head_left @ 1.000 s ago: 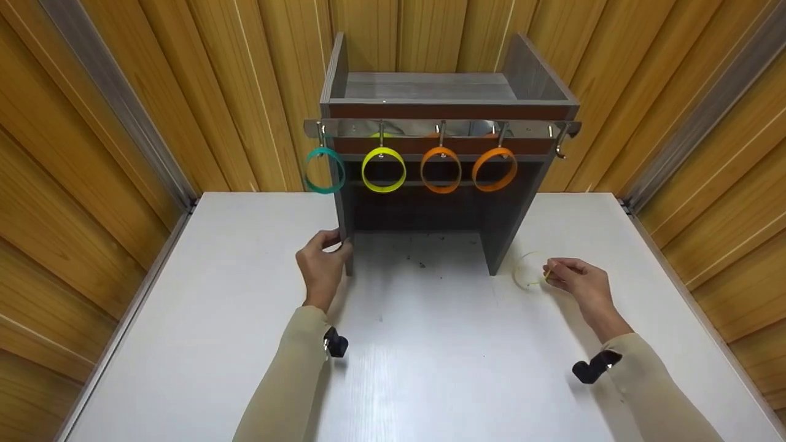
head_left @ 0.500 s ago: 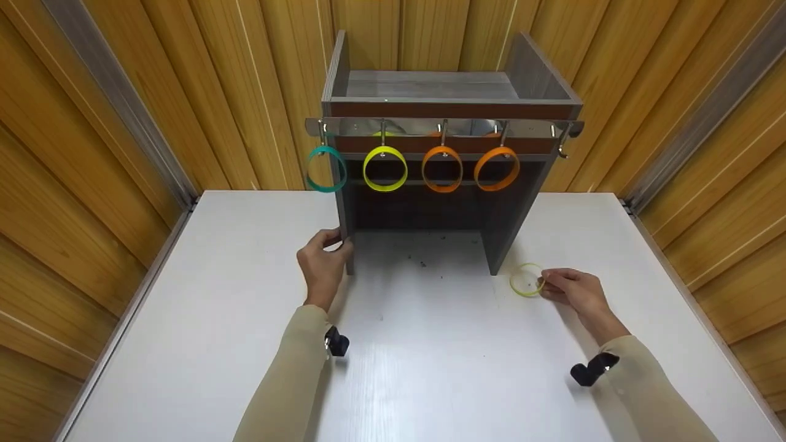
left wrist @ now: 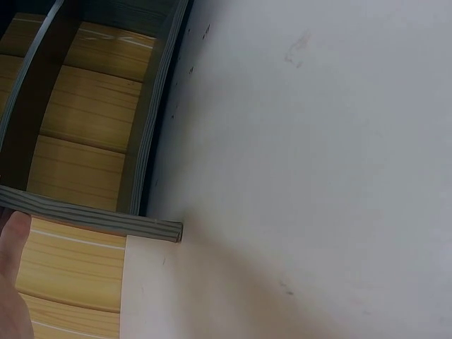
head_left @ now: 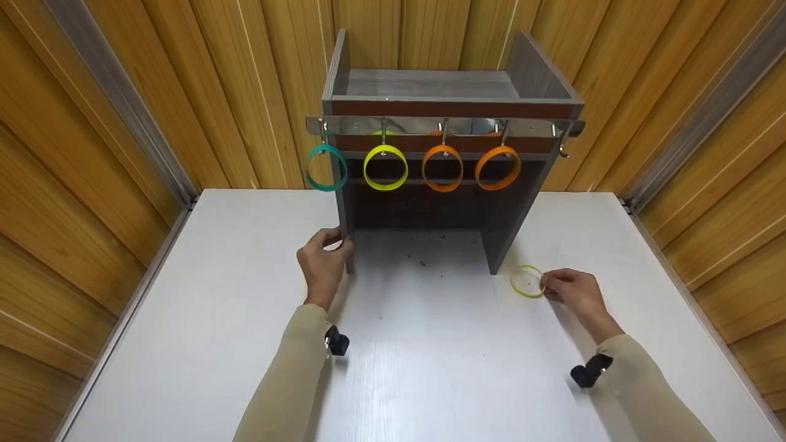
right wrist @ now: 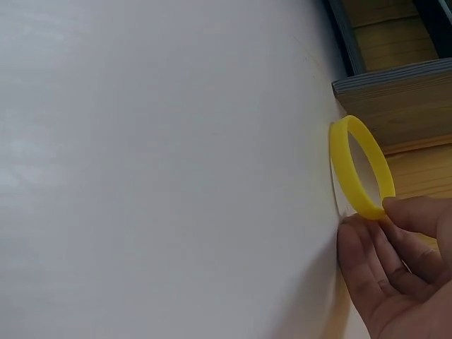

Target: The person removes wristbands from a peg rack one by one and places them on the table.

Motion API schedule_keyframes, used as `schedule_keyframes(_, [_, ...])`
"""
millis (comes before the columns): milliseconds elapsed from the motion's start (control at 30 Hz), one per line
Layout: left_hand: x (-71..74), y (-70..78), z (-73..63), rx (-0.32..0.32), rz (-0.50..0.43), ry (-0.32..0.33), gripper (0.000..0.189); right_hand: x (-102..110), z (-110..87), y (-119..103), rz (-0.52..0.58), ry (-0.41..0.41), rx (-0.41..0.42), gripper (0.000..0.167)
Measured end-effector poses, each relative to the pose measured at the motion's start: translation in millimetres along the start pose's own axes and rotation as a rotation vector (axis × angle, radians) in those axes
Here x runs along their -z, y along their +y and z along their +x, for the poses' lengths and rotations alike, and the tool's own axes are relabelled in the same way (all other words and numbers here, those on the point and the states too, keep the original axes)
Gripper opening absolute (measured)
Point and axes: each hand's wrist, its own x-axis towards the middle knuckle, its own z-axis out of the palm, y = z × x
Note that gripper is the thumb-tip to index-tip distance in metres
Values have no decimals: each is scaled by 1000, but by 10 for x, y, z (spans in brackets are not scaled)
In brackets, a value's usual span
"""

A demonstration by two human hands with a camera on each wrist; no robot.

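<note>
In the head view, my left hand (head_left: 320, 265) grips the front edge of the left side panel (head_left: 346, 212) of a grey wooden rack. The left wrist view shows a fingertip (left wrist: 13, 236) against that panel. To the right of the rack, my right hand (head_left: 578, 296) pinches a thin yellow ring band (right wrist: 343, 159) between thumb and fingers, close to the white table. A metal hook rail (head_left: 411, 126) runs across the rack's front. From its hooks hang a teal ring (head_left: 309, 175), a yellow ring (head_left: 367, 170) and two orange rings. The rightmost hook (head_left: 564, 147) carries no ring.
The rack's right side panel (head_left: 513, 215) stands just left of the ring in my right hand. Small dark specks (head_left: 422, 263) lie on the white table (head_left: 417, 368) at the rack's foot. Yellow wood-look walls (head_left: 92, 184) enclose the table at the back and sides.
My right hand has come down slightly toward the table with the yellow ring band, which now shows as a clear round loop. The left hand stays on the panel.
</note>
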Motion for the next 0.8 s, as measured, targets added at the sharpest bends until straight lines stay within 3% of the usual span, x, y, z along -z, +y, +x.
schedule_keyframes(433, [3,-1,-2,-10,-8,13,18,7,-7,5,-219,36,58,33])
schedule_keyframes(800, [-7,8,-2,-9,11,15,17,74,-32,-72,-295,87,152,33])
